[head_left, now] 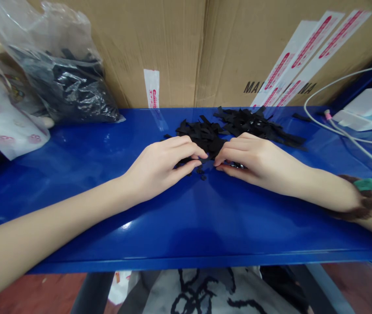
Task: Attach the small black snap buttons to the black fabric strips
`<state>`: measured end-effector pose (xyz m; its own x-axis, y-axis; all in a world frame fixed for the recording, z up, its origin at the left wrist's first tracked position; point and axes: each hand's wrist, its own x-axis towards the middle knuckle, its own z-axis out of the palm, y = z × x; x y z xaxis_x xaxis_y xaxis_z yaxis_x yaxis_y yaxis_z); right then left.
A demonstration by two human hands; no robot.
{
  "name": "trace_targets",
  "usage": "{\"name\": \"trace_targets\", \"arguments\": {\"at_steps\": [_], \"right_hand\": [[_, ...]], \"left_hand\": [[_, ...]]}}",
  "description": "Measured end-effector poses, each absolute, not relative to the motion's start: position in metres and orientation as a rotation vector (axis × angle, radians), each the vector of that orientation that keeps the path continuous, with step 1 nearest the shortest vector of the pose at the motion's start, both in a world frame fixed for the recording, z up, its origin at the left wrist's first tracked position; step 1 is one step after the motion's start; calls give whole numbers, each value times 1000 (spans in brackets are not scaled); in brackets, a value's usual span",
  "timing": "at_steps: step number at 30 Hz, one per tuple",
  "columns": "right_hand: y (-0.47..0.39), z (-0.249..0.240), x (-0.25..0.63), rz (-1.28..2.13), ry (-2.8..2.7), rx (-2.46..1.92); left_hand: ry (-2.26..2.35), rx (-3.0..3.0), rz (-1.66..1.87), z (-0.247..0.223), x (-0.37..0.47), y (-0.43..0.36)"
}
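Note:
My left hand is over the near side of a pile of short black fabric strips, thumb and forefinger drawn together in a pinch. Something dark shows at those fingertips, too small to name. Facing it, my right hand has its fingers curled and their tips pressed close to the thumb. Whatever they grip is hidden. Small shiny pieces peek out beneath that palm. A few tiny black bits lie on the blue table between the hands. Behind the right hand spreads a second heap of black strips, with small shiny round parts on it.
A clear plastic bag full of black material stands at the back left, beside a white bag with pink prints. A cardboard box walls off the rear of the blue table. White cables and a white adapter are at right.

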<state>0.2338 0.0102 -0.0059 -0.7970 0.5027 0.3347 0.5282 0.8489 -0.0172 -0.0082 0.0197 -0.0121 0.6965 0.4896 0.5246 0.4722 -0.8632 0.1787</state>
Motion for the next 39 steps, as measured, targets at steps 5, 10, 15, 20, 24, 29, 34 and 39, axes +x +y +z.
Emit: {"name": "trace_targets", "arguments": {"at_steps": [5,10,15,20,24,29,34,39], "right_hand": [[10,-6,233,-106,-2690,-780],[10,-6,233,-91,-2690,-782],[10,-6,233,-85,-2691,-772],[10,-5,233,-75,-2686,-775],[10,-5,234,-67,-2685,-771],[9,-6,233,-85,-2679,-765],[8,-5,233,-106,-2668,-761],[5,-3,230,-165,-2551,-751]], "left_hand": [[821,2849,891,-12,-8,21],[810,2846,893,-12,-8,22],[813,2843,894,-13,-8,21],[817,2841,892,-13,-8,20],[800,2846,911,-13,-8,20],[776,2861,933,-13,-8,21],[752,2861,973,-11,-6,20],[822,2709,1046,-8,-1,15]]}}
